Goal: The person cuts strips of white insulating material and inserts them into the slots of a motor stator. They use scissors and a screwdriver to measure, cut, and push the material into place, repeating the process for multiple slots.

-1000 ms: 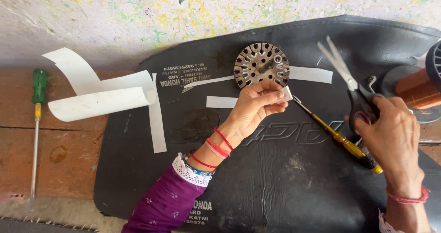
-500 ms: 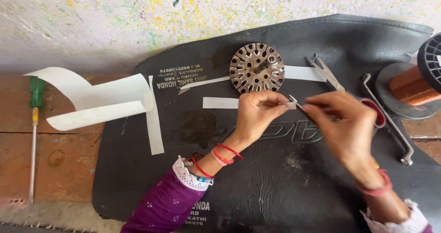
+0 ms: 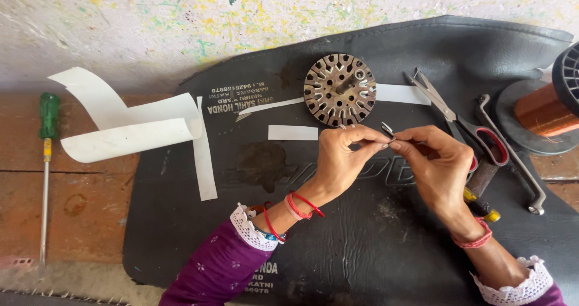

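My left hand (image 3: 345,155) and my right hand (image 3: 439,164) meet over a black rubber mat (image 3: 362,246), both pinching one small folded white paper strip (image 3: 388,129) between their fingertips. Just above the hands lies a round slotted metal stator core (image 3: 339,89). A short white paper strip (image 3: 292,133) rests on the mat left of my left hand, and a longer strip (image 3: 401,94) lies behind the core. Under my right hand a yellow-handled screwdriver (image 3: 480,208) is partly hidden.
Red-handled scissors (image 3: 464,125) and a bent metal wrench (image 3: 512,155) lie at the right. A spool of copper wire (image 3: 543,107) stands at the far right edge. Curled white paper sheets (image 3: 129,131) and a green-handled screwdriver (image 3: 46,161) sit at the left on the wooden bench.
My right hand left the screwdriver at the right and came to my left hand. Both now pinch the small paper piece, which has been folded.
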